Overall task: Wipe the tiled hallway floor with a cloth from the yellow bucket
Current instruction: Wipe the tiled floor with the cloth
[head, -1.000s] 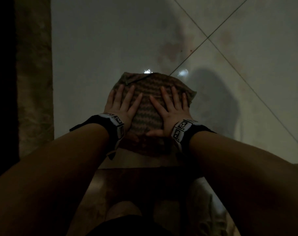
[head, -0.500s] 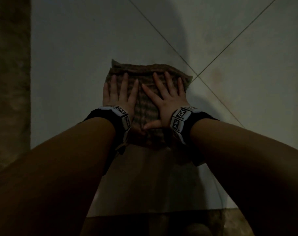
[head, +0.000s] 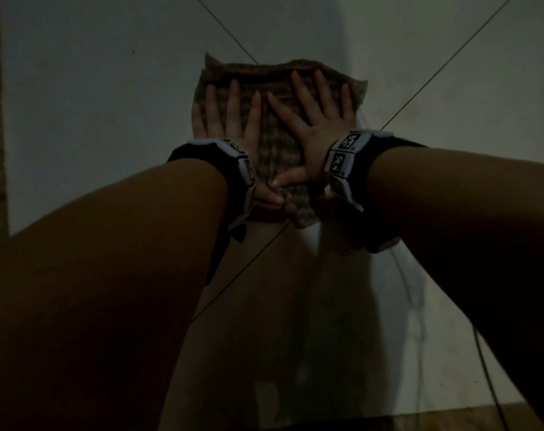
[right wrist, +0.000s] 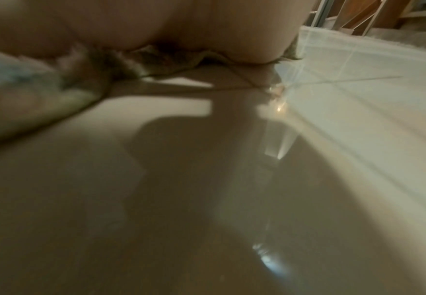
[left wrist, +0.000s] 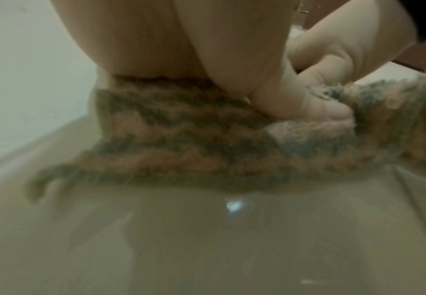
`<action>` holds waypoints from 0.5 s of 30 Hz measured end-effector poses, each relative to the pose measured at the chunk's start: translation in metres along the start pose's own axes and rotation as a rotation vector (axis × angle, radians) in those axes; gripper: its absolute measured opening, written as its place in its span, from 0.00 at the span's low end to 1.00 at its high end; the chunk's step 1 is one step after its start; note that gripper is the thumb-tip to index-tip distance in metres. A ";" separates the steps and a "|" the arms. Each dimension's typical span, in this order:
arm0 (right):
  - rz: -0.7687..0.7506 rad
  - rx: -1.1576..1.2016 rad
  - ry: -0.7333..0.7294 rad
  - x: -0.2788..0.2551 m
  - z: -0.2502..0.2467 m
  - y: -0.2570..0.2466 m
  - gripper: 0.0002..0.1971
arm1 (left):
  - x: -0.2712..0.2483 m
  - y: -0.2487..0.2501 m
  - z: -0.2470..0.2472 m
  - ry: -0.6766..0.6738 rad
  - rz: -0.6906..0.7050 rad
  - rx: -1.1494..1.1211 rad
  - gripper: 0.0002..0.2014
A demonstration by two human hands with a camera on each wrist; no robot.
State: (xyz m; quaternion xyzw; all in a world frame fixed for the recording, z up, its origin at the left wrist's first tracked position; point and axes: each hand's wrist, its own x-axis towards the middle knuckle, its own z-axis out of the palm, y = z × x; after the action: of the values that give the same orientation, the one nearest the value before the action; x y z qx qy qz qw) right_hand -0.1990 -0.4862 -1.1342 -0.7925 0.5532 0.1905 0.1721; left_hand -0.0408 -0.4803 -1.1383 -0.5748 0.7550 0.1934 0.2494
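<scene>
Hands (head: 264, 126) flat on cloth (head: 277, 150)

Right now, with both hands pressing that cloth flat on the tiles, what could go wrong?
The near edge of the cloth is bunching by the left hand thumb, so it may roll up and wipe unevenly. The tiled floor behind looks glossy and possibly wet, so a knee or the right hand could slip. The dim light may hide missed patches.

Cloth (head: 277, 144) middle hidden under both hands
</scene>
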 end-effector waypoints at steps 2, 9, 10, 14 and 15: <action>0.000 -0.001 -0.001 0.005 -0.002 0.003 0.61 | 0.006 0.001 -0.004 0.000 0.007 0.014 0.76; -0.006 -0.003 0.003 0.011 -0.006 0.009 0.61 | 0.015 0.003 -0.011 0.027 0.016 0.022 0.78; -0.011 -0.003 0.007 0.010 -0.006 0.009 0.61 | 0.014 0.003 -0.010 0.037 0.018 0.015 0.78; -0.016 0.011 0.023 0.012 -0.003 0.010 0.62 | 0.012 0.003 -0.009 0.070 0.032 0.004 0.74; -0.014 0.008 0.029 0.011 -0.002 0.010 0.61 | 0.011 0.003 -0.009 0.088 0.035 -0.008 0.72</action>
State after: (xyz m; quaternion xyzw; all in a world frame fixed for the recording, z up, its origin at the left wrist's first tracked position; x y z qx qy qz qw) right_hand -0.2049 -0.4994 -1.1389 -0.7984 0.5507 0.1754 0.1687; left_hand -0.0474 -0.4929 -1.1380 -0.5704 0.7745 0.1751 0.2103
